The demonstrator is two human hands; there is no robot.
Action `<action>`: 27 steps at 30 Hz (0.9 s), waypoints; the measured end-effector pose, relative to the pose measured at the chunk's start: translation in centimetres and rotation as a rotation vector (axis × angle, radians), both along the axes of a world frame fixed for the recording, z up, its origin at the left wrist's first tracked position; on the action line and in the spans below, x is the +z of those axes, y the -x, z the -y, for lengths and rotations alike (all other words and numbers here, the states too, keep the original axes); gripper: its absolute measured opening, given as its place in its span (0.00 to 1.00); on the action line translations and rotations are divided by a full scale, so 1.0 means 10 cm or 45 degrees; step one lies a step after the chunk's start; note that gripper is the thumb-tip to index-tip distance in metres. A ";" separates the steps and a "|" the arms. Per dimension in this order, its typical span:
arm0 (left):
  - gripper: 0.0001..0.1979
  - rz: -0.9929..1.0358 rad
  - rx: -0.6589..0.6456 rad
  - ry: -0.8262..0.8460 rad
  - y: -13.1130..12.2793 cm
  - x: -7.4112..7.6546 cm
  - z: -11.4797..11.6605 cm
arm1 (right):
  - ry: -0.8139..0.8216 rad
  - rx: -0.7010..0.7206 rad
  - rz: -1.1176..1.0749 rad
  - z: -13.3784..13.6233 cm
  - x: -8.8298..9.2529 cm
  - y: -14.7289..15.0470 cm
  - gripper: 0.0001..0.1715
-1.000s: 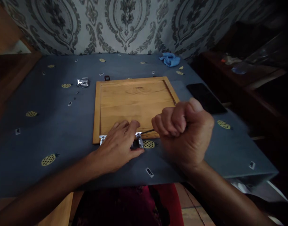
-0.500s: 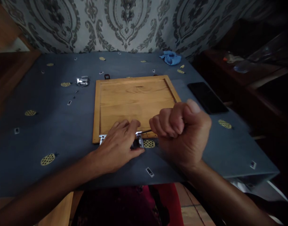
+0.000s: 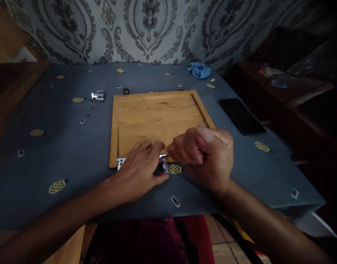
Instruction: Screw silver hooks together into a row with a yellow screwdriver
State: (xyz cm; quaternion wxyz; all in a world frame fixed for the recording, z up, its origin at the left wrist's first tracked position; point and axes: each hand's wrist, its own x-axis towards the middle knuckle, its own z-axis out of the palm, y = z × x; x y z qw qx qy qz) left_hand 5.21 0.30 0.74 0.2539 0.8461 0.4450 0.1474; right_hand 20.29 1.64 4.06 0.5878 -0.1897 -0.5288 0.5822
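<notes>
A framed wooden panel (image 3: 157, 121) lies flat on the cloth-covered table. Along its near edge sits a shiny metal fitting (image 3: 164, 167) with screw holes, largely covered by my left hand (image 3: 139, 167). That hand is curled over the fitting, its thumb at the front and fingers on the panel's edge, holding it in place. My right hand (image 3: 204, 157) is a closed fist just to the right. A thin dark screwdriver shaft (image 3: 167, 156) reaches from it to the fitting's right end; the handle is hidden inside the fist.
Another shiny metal fitting (image 3: 98, 96) and small screws (image 3: 90, 108) lie left of the panel. A black phone (image 3: 242, 116) rests at the right. A crumpled blue cloth (image 3: 199, 70) is at the back, near the patterned wall (image 3: 149, 33). A dark loop (image 3: 126, 91) shows at the panel's far edge.
My right fist has moved left and closer to the fitting, and less of the shaft shows. My left hand stays in place on the fitting.
</notes>
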 end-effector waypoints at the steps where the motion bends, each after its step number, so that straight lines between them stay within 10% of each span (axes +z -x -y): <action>1: 0.19 0.001 -0.003 0.003 0.00 0.00 0.00 | -0.008 0.022 0.000 -0.01 0.01 0.00 0.37; 27: 0.22 0.015 -0.009 -0.006 0.00 0.01 -0.01 | 0.101 -0.014 -0.004 -0.06 0.01 -0.15 0.33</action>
